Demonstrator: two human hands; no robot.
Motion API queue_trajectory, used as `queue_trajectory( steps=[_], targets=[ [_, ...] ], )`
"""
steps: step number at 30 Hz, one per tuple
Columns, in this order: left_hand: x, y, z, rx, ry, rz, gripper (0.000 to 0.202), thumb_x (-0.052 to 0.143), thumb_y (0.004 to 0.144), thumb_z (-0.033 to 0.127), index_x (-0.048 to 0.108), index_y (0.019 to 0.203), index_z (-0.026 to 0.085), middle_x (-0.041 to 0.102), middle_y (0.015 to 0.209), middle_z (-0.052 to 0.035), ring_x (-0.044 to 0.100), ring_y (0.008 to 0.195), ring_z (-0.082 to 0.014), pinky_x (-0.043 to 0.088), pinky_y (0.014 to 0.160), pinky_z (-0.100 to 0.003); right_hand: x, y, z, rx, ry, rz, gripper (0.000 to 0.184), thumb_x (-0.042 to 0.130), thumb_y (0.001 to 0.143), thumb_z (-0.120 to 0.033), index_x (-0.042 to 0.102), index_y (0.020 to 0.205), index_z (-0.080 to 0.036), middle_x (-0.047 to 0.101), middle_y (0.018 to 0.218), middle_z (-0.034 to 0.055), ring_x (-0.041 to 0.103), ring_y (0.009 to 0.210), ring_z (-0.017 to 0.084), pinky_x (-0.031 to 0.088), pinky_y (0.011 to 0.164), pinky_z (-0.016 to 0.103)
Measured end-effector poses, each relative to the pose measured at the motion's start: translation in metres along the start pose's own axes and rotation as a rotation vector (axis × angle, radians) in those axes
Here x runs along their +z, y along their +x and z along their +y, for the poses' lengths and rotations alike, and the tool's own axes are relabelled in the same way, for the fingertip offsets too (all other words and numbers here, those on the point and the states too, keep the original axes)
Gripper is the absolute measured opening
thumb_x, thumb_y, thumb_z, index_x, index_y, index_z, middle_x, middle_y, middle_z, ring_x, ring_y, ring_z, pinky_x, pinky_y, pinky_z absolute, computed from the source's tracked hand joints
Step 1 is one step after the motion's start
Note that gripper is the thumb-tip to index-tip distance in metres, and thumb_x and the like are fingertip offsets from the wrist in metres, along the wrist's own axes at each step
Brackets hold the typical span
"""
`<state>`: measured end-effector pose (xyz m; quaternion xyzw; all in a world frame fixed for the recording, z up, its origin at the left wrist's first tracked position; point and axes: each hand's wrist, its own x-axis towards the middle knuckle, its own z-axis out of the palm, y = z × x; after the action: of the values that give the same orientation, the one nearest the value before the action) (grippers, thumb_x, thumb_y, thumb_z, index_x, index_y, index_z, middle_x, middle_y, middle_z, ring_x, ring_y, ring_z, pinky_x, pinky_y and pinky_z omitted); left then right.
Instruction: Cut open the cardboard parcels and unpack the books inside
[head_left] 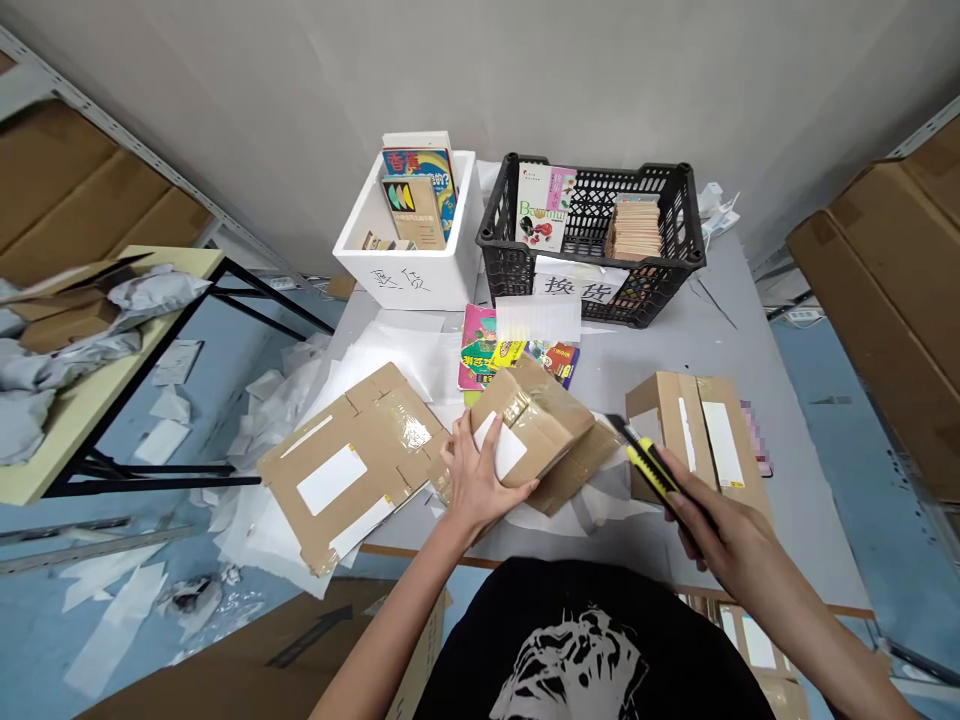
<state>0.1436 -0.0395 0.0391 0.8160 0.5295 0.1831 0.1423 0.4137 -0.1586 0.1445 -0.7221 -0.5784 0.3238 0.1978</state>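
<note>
My left hand (474,478) grips the near end of a small taped cardboard parcel (534,420) with a white label, which lies tilted on the grey table (652,350). My right hand (712,525) is closed round a yellow and black utility knife (651,465). The knife's tip points at the parcel's right side, a short way from it. Just behind the knife stands another closed cardboard box (697,430) with white labels.
A flattened cardboard box (352,470) lies at the left on white packing sheets. A white foam box (409,235) and a black plastic crate (592,240), both holding books, stand at the back. Colourful books (484,350) lie before them. Left is a yellow side table (82,390); paper scraps litter the floor.
</note>
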Motion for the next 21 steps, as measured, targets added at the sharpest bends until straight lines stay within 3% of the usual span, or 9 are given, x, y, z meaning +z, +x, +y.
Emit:
queue_trajectory(
  steps=[3, 6, 13, 17, 21],
  targets=[
    [-0.015, 0.011, 0.024, -0.210, 0.029, 0.004, 0.092, 0.060, 0.067, 0.067, 0.031, 0.143, 0.023, 0.015, 0.151, -0.0214, 0.023, 0.133, -0.0465, 0.020, 0.099, -0.064, 0.006, 0.012, 0.006, 0.090, 0.067, 0.080, 0.057, 0.032, 0.095, -0.047, 0.035, 0.145, -0.019, 0.056, 0.052, -0.0031, 0.052, 0.042, 0.013, 0.047, 0.046, 0.025],
    [-0.014, 0.019, 0.037, -0.313, 0.035, -0.021, 0.091, 0.055, 0.068, 0.071, 0.035, 0.141, 0.021, 0.018, 0.150, -0.0238, 0.025, 0.130, -0.0494, 0.020, 0.096, -0.067, 0.023, 0.026, 0.009, 0.090, 0.125, 0.059, 0.058, 0.031, 0.095, -0.048, 0.033, 0.146, -0.020, 0.058, 0.059, -0.0021, 0.053, 0.044, 0.013, 0.047, 0.048, 0.026],
    [0.035, 0.017, 0.046, -0.369, 0.150, -0.109, 0.095, 0.051, 0.068, 0.074, 0.037, 0.141, 0.014, 0.024, 0.147, -0.0304, 0.029, 0.127, -0.0536, 0.024, 0.092, -0.068, 0.070, 0.053, 0.017, 0.162, 0.366, -0.051, 0.059, 0.031, 0.094, -0.048, 0.031, 0.147, -0.022, 0.060, 0.066, -0.0023, 0.054, 0.045, 0.013, 0.049, 0.045, 0.026],
    [0.038, 0.010, 0.038, -0.331, 0.168, -0.158, 0.086, 0.043, 0.075, 0.073, 0.038, 0.141, 0.018, 0.030, 0.146, -0.0279, 0.034, 0.127, -0.0487, 0.028, 0.093, -0.066, 0.106, 0.054, 0.033, 0.206, 0.552, -0.025, 0.063, 0.033, 0.093, -0.050, 0.029, 0.147, -0.019, 0.063, 0.068, -0.0013, 0.062, 0.054, 0.015, 0.055, 0.059, 0.029],
    [0.016, 0.001, 0.005, -0.396, 0.038, -0.266, 0.074, 0.031, 0.087, 0.062, 0.034, 0.142, 0.014, 0.047, 0.136, -0.0254, 0.054, 0.115, -0.0368, 0.043, 0.087, -0.049, 0.143, 0.051, 0.043, 0.181, 0.662, 0.087, 0.066, 0.031, 0.093, -0.052, 0.028, 0.146, -0.013, 0.069, 0.085, 0.0052, 0.066, 0.074, 0.017, 0.055, 0.070, 0.031]
  ],
)
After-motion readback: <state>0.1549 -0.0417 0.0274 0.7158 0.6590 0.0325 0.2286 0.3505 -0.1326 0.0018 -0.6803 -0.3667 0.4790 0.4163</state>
